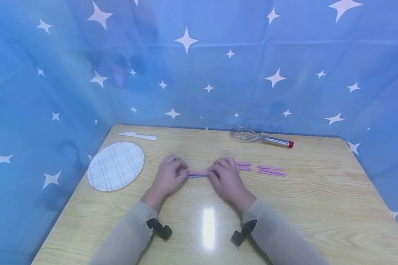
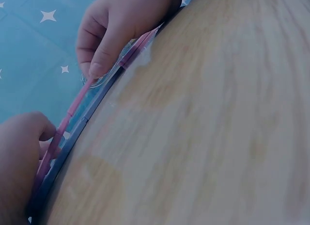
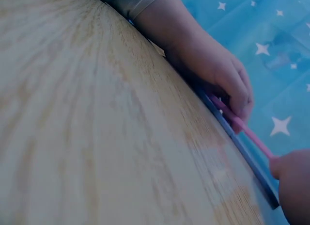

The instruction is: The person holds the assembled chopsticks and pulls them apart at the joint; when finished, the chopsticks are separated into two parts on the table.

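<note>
Both hands are at the middle of the table, facing each other over a thin pink stick (image 2: 77,101). My left hand (image 1: 170,173) pinches this stick between thumb and fingers near one end. The thumb and fingertips of my right hand (image 1: 226,176) pinch it further along. A blue stick (image 2: 83,125) lies just under and alongside the pink one, close to the tabletop. Beside the right hand are more pink sticks (image 1: 245,168), partly covered by that hand. Another small group of pink sticks (image 1: 271,170) lies further right.
An oval white plate with a checked pattern (image 1: 116,166) lies at the left, with a white plastic knife (image 1: 138,136) behind it. A wire whisk (image 1: 262,137) with a red-tipped handle rests near the table's back edge. Blue star-printed cloth (image 1: 205,66) hangs behind the table (image 1: 311,206).
</note>
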Available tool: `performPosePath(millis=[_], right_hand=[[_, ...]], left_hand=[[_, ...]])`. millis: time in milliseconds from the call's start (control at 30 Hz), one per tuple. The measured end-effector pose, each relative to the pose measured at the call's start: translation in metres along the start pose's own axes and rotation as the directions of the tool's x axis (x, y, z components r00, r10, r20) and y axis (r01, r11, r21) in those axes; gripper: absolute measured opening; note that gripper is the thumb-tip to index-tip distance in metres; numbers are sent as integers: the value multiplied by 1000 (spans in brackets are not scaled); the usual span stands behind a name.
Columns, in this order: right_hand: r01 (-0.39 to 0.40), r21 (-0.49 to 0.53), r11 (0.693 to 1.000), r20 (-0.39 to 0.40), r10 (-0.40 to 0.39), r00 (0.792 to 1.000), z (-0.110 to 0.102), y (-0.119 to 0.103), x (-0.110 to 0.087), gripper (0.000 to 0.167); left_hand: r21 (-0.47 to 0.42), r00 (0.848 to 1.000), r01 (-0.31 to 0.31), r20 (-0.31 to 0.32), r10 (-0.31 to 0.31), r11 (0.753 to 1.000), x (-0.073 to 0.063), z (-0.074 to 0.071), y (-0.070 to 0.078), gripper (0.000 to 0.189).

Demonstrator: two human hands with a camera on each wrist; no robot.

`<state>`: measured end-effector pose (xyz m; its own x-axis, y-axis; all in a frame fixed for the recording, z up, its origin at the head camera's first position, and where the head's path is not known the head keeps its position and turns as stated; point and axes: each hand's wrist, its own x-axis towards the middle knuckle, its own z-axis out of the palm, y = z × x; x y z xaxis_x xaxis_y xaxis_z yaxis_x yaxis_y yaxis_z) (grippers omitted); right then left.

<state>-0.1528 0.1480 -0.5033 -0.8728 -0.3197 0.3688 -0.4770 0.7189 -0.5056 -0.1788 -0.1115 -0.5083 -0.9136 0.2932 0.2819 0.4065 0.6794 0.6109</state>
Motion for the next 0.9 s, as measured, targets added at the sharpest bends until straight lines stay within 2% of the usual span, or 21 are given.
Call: performPosePath(millis=[133, 267, 567, 900], right_hand=[[-39, 29, 999, -15, 40, 999, -1, 1, 0, 7], [-66, 64, 996, -38, 69, 997, -3, 1, 0, 6], [-31, 84, 996, -108, 41, 993, -6, 0, 0, 4], [-62, 55, 997, -106, 67, 992, -8, 3, -5, 10]], left_hand=[[-20, 1000, 14, -15, -14, 1000, 0, 0, 2, 23], [-38, 998, -2, -55, 0, 999, 0, 0, 2, 26], [-65, 986, -64, -158, 53, 996, 0, -1, 1, 18], [-44, 979, -69, -196, 59, 997, 2, 2, -1, 20]])
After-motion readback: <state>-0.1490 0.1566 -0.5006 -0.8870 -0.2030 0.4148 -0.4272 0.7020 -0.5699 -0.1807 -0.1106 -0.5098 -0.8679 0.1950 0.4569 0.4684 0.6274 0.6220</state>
